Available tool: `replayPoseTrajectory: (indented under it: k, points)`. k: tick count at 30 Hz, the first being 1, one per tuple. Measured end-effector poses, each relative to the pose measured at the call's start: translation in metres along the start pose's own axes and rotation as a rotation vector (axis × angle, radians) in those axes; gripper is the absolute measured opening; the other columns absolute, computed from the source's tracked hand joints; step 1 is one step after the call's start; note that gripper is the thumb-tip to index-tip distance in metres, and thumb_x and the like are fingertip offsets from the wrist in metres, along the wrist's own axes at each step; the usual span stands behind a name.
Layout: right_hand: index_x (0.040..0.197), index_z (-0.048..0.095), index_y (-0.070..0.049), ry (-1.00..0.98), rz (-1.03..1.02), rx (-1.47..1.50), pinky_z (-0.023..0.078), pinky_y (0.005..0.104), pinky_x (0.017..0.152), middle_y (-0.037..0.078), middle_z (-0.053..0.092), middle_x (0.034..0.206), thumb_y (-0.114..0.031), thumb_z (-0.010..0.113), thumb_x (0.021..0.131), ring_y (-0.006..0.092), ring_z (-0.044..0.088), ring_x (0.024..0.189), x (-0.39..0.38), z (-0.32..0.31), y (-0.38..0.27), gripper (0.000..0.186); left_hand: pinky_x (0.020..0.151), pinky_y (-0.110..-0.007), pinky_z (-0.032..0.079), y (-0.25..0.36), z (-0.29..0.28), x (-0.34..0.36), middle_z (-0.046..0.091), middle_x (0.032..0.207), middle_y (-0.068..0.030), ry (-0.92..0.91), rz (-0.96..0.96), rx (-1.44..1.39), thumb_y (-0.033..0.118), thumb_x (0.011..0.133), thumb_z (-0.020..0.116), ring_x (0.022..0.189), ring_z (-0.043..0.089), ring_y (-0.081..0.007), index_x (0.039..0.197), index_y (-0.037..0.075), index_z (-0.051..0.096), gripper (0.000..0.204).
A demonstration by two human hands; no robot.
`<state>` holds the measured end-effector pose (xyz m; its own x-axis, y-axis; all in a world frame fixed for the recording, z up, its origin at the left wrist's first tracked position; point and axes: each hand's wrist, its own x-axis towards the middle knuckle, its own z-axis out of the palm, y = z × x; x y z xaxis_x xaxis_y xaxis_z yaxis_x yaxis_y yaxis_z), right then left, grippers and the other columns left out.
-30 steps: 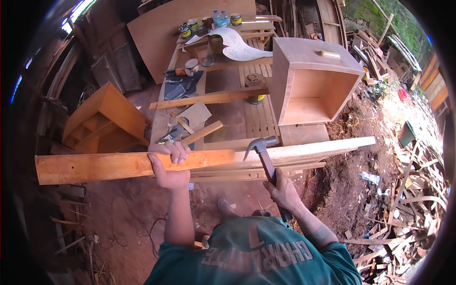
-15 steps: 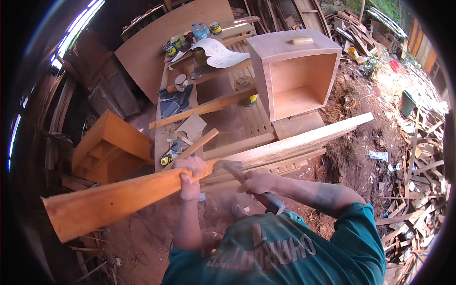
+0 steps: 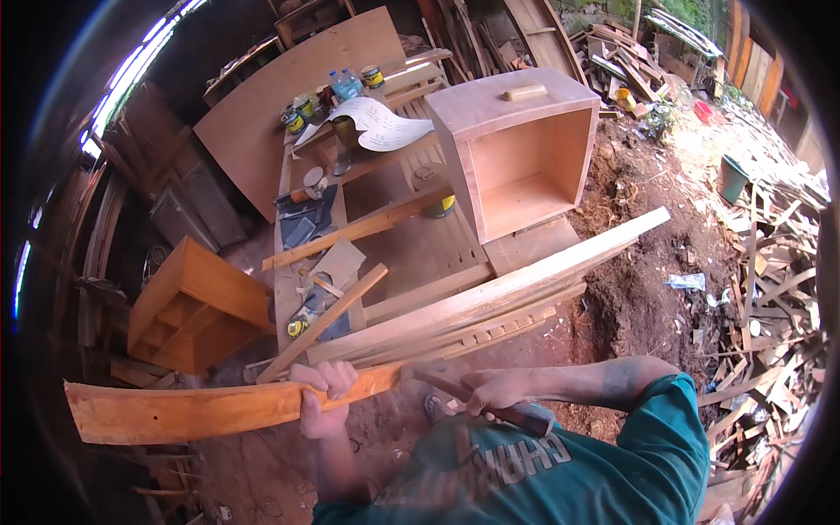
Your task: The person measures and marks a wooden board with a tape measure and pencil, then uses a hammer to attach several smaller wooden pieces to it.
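Observation:
A long orange-brown wooden board [image 3: 192,411] reaches from the far left toward my body, with a small dark hole near its outer end. My left hand [image 3: 324,398] is closed around it near its inner end, fingers over the top edge. In my right hand [image 3: 494,389] is a hammer [image 3: 442,382], gripped by its handle. The hammer's blurred head lies at the board's inner end; I cannot tell whether they touch. Just beyond my hands, a pale long plank [image 3: 507,284] rests along the near side of a slatted wooden frame.
An open box-shaped drawer [image 3: 534,166] stands on the frame. Paint cans [image 3: 372,76], bottles [image 3: 346,85] and a paper sheet [image 3: 381,122] sit farther back. An orange cabinet [image 3: 197,311] is at left. Scrap wood [image 3: 779,289] covers the right-hand ground.
Both hands, the board and the hammer have moved lower in the picture. The board has tilted, showing a narrower face. The whole view has shifted slightly.

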<state>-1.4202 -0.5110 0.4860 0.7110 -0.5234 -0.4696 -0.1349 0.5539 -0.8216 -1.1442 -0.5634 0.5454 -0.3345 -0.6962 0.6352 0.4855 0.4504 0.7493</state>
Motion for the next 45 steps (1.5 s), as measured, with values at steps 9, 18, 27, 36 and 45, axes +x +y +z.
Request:
replayPoseTrajectory:
  k: [9, 18, 27, 36, 45]
  points:
    - [0.125, 0.049, 0.003, 0.093, 0.092, -0.057, 0.050, 0.0336, 0.058, 0.008, 0.060, 0.080, -0.015, 0.070, 0.083, 0.0180, 0.062, 0.066, -0.087, -0.011, 0.024, 0.050, 0.054, -0.027, 0.034, 0.076, -0.187, -0.039, 0.037, 0.062, 0.0021, 0.642, 0.034, 0.000, 0.028, 0.107, 0.044, 0.052, 0.035, -0.0093, 0.088, 0.013, 0.045, 0.024]
    - [0.098, 0.043, -0.001, 0.975, -0.125, -0.647, 0.046, 0.0510, 0.054, 0.022, 0.056, 0.062, -0.006, 0.067, 0.083, 0.0453, 0.063, 0.059, -0.055, -0.007, 0.104, 0.028, 0.059, -0.040, 0.047, 0.013, -0.181, -0.013, 0.059, 0.068, -0.0103, 0.443, -0.640, 1.272, 0.036, 0.100, 0.063, 0.057, 0.056, -0.0256, 0.091, 0.000, 0.059, 0.037]
    - [0.108, 0.054, -0.001, 1.236, -0.284, -0.846, 0.052, 0.0469, 0.056, 0.020, 0.062, 0.067, -0.007, 0.072, 0.084, 0.0422, 0.066, 0.061, 0.004, 0.000, 0.087, 0.030, 0.084, -0.052, 0.053, -0.085, -0.279, -0.017, 0.071, 0.098, -0.0285, 0.157, -0.842, 1.496, 0.051, 0.091, 0.068, 0.098, 0.067, -0.0473, 0.117, 0.001, 0.062, 0.057]
    - [0.094, 0.055, -0.001, 1.241, -0.010, 0.049, 0.047, 0.0322, 0.055, 0.006, 0.059, 0.068, -0.007, 0.070, 0.078, 0.0148, 0.059, 0.059, 0.096, 0.033, 0.045, 0.023, 0.099, -0.052, 0.049, -0.145, -0.366, -0.031, 0.060, 0.130, -0.0275, -0.254, -0.906, 1.446, 0.054, 0.084, 0.075, 0.123, 0.057, -0.0447, 0.132, 0.003, 0.059, 0.072]
    - [0.092, 0.049, -0.005, 1.492, -0.042, 0.072, 0.046, 0.0295, 0.050, 0.003, 0.056, 0.068, -0.004, 0.068, 0.081, 0.0133, 0.057, 0.054, 0.135, 0.068, 0.031, 0.022, 0.100, -0.048, 0.049, -0.206, -0.409, 0.075, 0.059, 0.128, -0.0176, -0.405, -0.726, 1.333, 0.030, 0.087, 0.074, 0.119, 0.059, -0.0369, 0.125, 0.002, 0.062, 0.048]
